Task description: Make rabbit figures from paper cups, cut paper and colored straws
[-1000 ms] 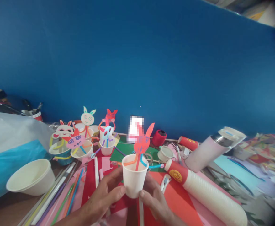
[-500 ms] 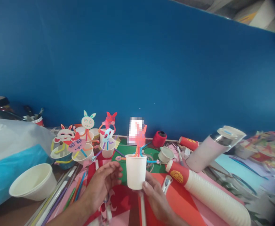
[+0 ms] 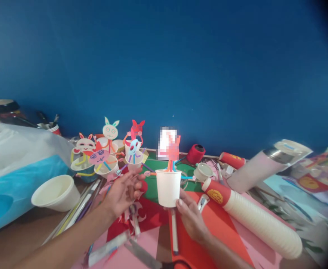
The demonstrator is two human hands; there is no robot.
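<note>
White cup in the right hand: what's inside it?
Orange and blue stems show above the rim of the white cup, below a red head. The cup's near side covers the stems' lower ends and the inside bottom, so what holds them can't be seen.

The held cup (image 3: 168,189) is smooth matt paper, the bag (image 3: 23,164) glossy plastic, scissor blades (image 3: 144,255) metal.

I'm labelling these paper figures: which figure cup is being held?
The foremost white cup, in the right hand, with a red-headed figure; the other figure cups stand grouped farther left.
</note>
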